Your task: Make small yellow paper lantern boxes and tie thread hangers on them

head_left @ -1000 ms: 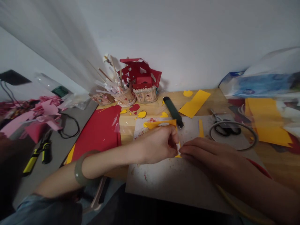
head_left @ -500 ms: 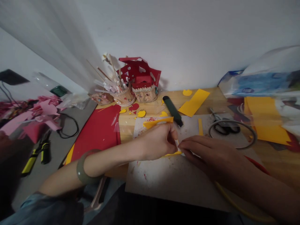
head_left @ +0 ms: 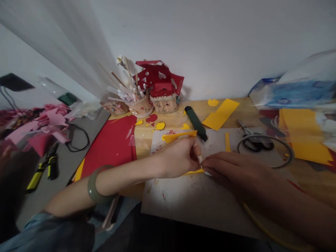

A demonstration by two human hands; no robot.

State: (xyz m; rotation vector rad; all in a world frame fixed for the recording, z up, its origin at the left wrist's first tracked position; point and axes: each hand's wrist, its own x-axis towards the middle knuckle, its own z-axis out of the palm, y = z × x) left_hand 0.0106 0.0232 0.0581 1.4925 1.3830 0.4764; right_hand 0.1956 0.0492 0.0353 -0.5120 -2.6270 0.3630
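Observation:
My left hand (head_left: pixel 181 157) is closed in a pinch over a folded piece of yellow paper (head_left: pixel 180 135), whose edges show above and below the hand. A small white strip (head_left: pixel 200 159) shows at its fingertips. Pressed together, the fingers of my right hand (head_left: pixel 231 168) meet the left fingertips at that strip; what they grip is hidden. Both hands are over a grey, stained board (head_left: pixel 168 199). A dark green utility knife (head_left: pixel 195 123) lies just beyond them, and a narrow yellow paper strip (head_left: pixel 227 141) lies behind the right hand.
Black-handled scissors (head_left: pixel 256 141) lie at the right beside a grey ring (head_left: pixel 290 150) and yellow sheets (head_left: pixel 309 133). Red paper (head_left: pixel 111 143) is on the left. Decorated pots (head_left: pixel 165 104) stand against the wall. Yellow-black pliers (head_left: pixel 43 169) lie far left.
The view has shifted slightly, so things appear a little farther right. Both hands keep nearly the same pose, still meeting at the white strip.

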